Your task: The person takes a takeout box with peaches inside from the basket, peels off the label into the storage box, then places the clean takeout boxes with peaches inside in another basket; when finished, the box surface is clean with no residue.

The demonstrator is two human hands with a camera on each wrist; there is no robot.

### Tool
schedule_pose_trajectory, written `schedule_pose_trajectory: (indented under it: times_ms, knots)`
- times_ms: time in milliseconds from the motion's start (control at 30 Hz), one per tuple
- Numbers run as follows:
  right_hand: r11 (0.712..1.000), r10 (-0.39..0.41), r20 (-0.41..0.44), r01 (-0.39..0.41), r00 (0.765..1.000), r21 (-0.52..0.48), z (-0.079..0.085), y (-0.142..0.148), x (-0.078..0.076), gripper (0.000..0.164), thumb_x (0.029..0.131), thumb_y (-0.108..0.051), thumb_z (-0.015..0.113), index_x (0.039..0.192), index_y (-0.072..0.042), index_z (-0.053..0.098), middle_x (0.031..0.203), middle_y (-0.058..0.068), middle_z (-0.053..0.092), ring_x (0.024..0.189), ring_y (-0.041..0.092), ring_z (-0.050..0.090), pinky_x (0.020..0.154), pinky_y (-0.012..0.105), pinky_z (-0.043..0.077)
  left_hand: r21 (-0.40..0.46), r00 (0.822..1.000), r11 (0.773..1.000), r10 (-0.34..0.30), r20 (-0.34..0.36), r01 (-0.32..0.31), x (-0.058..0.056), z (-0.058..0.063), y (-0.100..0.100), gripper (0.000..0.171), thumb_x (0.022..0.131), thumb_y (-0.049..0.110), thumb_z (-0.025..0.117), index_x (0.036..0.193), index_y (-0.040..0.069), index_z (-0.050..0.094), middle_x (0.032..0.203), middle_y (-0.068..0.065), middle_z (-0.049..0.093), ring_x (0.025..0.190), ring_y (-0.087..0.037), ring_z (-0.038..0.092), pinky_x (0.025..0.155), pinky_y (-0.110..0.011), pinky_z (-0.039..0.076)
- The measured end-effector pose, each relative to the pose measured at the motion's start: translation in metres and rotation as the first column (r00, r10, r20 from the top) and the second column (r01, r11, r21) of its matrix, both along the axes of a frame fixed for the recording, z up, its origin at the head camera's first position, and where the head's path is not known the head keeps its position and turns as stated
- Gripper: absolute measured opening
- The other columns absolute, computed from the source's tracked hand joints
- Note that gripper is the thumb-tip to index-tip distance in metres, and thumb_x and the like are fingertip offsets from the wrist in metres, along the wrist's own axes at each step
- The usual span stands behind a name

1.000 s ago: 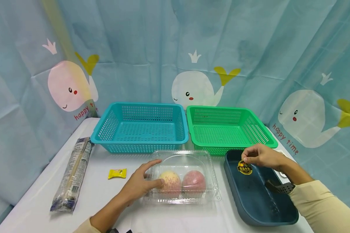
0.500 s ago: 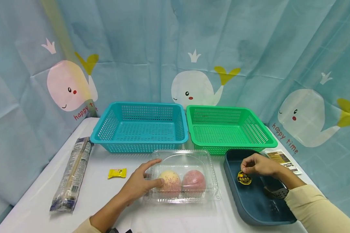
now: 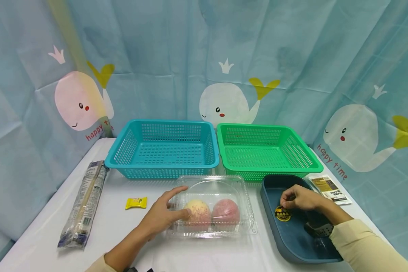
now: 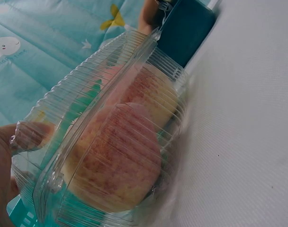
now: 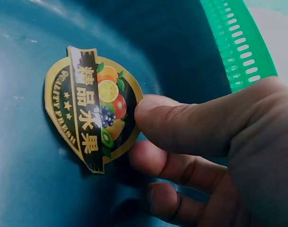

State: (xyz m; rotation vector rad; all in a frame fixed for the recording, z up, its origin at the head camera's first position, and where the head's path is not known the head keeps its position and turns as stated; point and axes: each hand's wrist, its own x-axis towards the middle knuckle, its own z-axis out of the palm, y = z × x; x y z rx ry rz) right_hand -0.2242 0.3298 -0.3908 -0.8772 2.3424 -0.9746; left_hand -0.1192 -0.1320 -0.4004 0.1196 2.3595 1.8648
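Observation:
My right hand is over the dark blue basin, pinching a round black and gold fruit sticker between thumb and index finger. Fruit pictures and gold lettering show on the sticker's face. At the centre front, a clear plastic clamshell box holds two round peach-like fruits, one yellow and pink, the other pink. With thumb and fingers spread around its left side, my left hand holds this box. The left wrist view shows the box from close by, its lid down.
Behind stand a blue basket and a green basket. A long wrapped package lies at the left, with a small yellow packet nearer the box. A brown and white packet lies beside the basin.
My right hand has moved slightly left and lower over the basin with the sticker. The brown and white packet has come into fuller view. The left hand and the box stay put.

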Motion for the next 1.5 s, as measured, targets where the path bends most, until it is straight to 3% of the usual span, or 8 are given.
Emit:
schedule_pose_trajectory:
  times_ms: [233, 567, 700, 867, 1000, 1100, 1233, 1500]
  knots:
    - [0.989, -0.112, -0.104, 0.121, 0.988, 0.085, 0.007, -0.004, 0.007, 0.015, 0.092, -0.014, 0.066, 0.102, -0.004, 0.071, 0.097, 0.006, 0.067, 0.085, 0.018, 0.060, 0.069, 0.030, 0.051, 0.006, 1.000, 1.000, -0.001, 0.003, 0.001, 0.000, -0.001, -0.001, 0.067, 0.077, 0.019, 0.081, 0.137, 0.029, 0.054, 0.151, -0.009, 0.031, 0.118, -0.049, 0.039, 0.066, -0.043, 0.048]
    - [0.968, -0.252, -0.217, 0.251, 0.943, -0.032, 0.057, -0.005, 0.016, 0.029, 0.094, -0.016, 0.064, 0.118, 0.000, 0.063, 0.096, 0.008, 0.060, 0.084, 0.019, 0.060, 0.066, 0.033, 0.051, 0.004, 1.000, 1.000, -0.003, 0.008, 0.003, 0.000, 0.000, 0.000, 0.068, 0.076, 0.020, 0.081, 0.137, 0.029, 0.054, 0.150, -0.010, 0.031, 0.117, -0.048, 0.040, 0.065, -0.042, 0.048]
    - [0.949, -0.316, -0.290, 0.306, 0.903, -0.081, 0.074, -0.002, 0.015, 0.030, 0.095, -0.016, 0.064, 0.122, -0.003, 0.062, 0.102, 0.012, 0.058, 0.080, 0.018, 0.063, 0.061, 0.032, 0.050, 0.006, 1.000, 1.000, 0.000, 0.012, 0.000, 0.000, -0.001, 0.000, 0.068, 0.076, 0.020, 0.082, 0.137, 0.029, 0.054, 0.150, -0.010, 0.031, 0.117, -0.047, 0.040, 0.065, -0.042, 0.049]
    - [0.919, -0.393, -0.359, 0.359, 0.846, -0.161, 0.094, 0.005, 0.011, 0.031, 0.095, -0.014, 0.064, 0.125, -0.005, 0.060, 0.103, 0.014, 0.053, 0.049, 0.015, 0.044, 0.039, 0.031, 0.038, -0.008, 1.000, 1.000, 0.008, 0.011, -0.008, -0.001, -0.001, 0.001, 0.068, 0.075, 0.020, 0.082, 0.137, 0.029, 0.055, 0.148, -0.012, 0.034, 0.116, -0.047, 0.041, 0.066, -0.043, 0.049]
    - [0.904, -0.415, -0.465, 0.413, 0.782, -0.112, 0.105, 0.010, 0.003, 0.041, 0.095, -0.022, 0.063, 0.131, -0.004, 0.056, 0.112, 0.018, 0.052, 0.060, 0.016, 0.048, 0.042, 0.032, 0.039, -0.031, 1.000, 0.999, 0.014, 0.002, -0.014, -0.001, 0.001, 0.001, 0.068, 0.075, 0.021, 0.082, 0.137, 0.028, 0.055, 0.144, -0.013, 0.037, 0.115, -0.047, 0.042, 0.067, -0.043, 0.049]
    - [0.892, -0.414, -0.531, 0.447, 0.739, -0.072, 0.107, 0.015, -0.005, 0.046, 0.094, -0.025, 0.064, 0.133, -0.002, 0.054, 0.120, 0.022, 0.050, 0.074, 0.018, 0.049, 0.051, 0.033, 0.040, -0.049, 1.000, 0.999, 0.018, 0.000, -0.018, -0.001, 0.003, 0.002, 0.068, 0.075, 0.021, 0.082, 0.136, 0.028, 0.055, 0.141, -0.015, 0.039, 0.114, -0.046, 0.043, 0.067, -0.043, 0.048]
    - [0.882, -0.421, -0.553, 0.467, 0.720, -0.063, 0.102, 0.024, -0.017, 0.048, 0.093, -0.026, 0.065, 0.132, -0.001, 0.054, 0.124, 0.027, 0.044, 0.065, 0.019, 0.044, 0.047, 0.032, 0.036, -0.070, 1.000, 0.997, 0.024, -0.002, -0.024, -0.002, 0.004, 0.003, 0.068, 0.073, 0.021, 0.084, 0.135, 0.028, 0.057, 0.132, -0.017, 0.043, 0.110, -0.041, 0.045, 0.067, -0.042, 0.048]
    - [0.858, -0.444, -0.523, 0.514, 0.728, -0.012, 0.081, 0.040, -0.035, 0.053, 0.094, -0.030, 0.063, 0.135, 0.002, 0.051, 0.125, 0.032, 0.035, 0.077, 0.031, 0.044, 0.055, 0.040, 0.039, -0.045, 0.999, 0.999, -0.025, -0.022, 0.024, -0.007, 0.008, 0.000, 0.070, 0.072, 0.016, 0.084, 0.136, 0.018, 0.056, 0.103, -0.018, 0.051, 0.086, -0.029, 0.047, 0.065, -0.035, 0.045]
